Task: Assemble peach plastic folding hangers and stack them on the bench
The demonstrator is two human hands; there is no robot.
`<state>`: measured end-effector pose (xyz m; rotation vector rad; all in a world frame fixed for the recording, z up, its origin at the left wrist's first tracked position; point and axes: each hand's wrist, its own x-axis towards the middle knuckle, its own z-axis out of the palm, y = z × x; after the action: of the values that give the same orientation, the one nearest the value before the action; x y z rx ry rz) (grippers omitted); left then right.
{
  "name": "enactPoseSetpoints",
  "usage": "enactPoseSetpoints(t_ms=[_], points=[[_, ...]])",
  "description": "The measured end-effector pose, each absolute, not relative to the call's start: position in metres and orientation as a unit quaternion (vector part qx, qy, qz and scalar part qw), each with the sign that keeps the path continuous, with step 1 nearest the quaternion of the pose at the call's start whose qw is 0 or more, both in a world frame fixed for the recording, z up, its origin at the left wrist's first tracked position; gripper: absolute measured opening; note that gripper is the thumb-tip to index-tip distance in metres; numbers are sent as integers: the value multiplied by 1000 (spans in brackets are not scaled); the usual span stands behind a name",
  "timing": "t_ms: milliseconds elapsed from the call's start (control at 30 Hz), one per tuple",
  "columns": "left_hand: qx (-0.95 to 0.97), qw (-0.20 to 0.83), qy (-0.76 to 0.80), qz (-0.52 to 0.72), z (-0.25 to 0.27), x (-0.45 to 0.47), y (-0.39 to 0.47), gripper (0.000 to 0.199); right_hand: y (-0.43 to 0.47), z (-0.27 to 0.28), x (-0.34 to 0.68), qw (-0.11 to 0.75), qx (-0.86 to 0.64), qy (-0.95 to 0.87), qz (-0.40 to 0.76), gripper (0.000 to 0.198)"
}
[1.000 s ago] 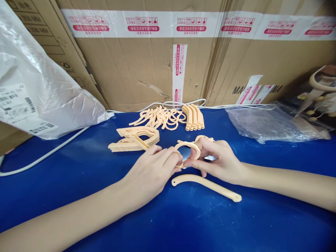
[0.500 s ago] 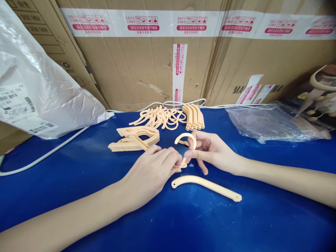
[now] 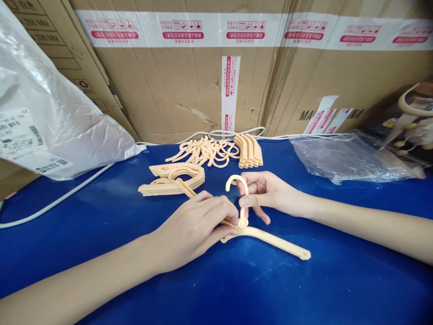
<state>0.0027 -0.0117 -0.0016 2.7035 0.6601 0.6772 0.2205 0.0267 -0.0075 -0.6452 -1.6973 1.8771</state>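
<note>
My left hand [image 3: 206, 221] is closed around a cream plastic hanger arm [image 3: 186, 187], whose far end sticks out toward the stacked pieces. Between thumb and fingers, my right hand [image 3: 267, 194] pinches a cream hanger hook [image 3: 245, 189], curved end up. The hook's round base meets the held arm's end at my left fingertips; whether they are joined I cannot tell. Just beneath lies a second hanger arm [image 3: 277, 244], flat on the blue table [image 3: 257, 289], its left end partly covered by my left fingers.
Behind my hands are stacked folded hanger pieces [image 3: 172, 185], a heap of loose hooks [image 3: 203, 151] and a bundle of hanger arms [image 3: 250, 151]. Cardboard boxes [image 3: 169, 85] wall off the back. A white package [image 3: 43, 113] stands left, clear plastic bags [image 3: 352, 158] right, and a cable [image 3: 67, 196] crosses the left.
Both hands have brought the hook and held arm slightly down toward me, over the lying arm's left end. The hook has turned more upright, and its round base now shows.
</note>
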Motion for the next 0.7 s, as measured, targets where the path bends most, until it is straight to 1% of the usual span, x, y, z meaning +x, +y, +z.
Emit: enactPoseSetpoints(t_ms=[100, 300, 467, 600, 700], points=[[929, 122, 246, 248, -3, 3, -12, 6, 28, -7, 221, 264, -240, -628, 692, 23], [926, 46, 259, 270, -4, 4, -14, 15, 28, -8, 221, 268, -257, -621, 690, 24], [917, 45, 279, 283, -5, 3, -14, 17, 28, -7, 221, 272, -261, -615, 693, 24], [915, 31, 274, 296, -5, 3, -17, 8, 28, -5, 221, 288, -264, -605, 694, 22], [917, 28, 269, 292, -5, 2, -17, 11, 28, -4, 220, 296, -266, -604, 690, 22]])
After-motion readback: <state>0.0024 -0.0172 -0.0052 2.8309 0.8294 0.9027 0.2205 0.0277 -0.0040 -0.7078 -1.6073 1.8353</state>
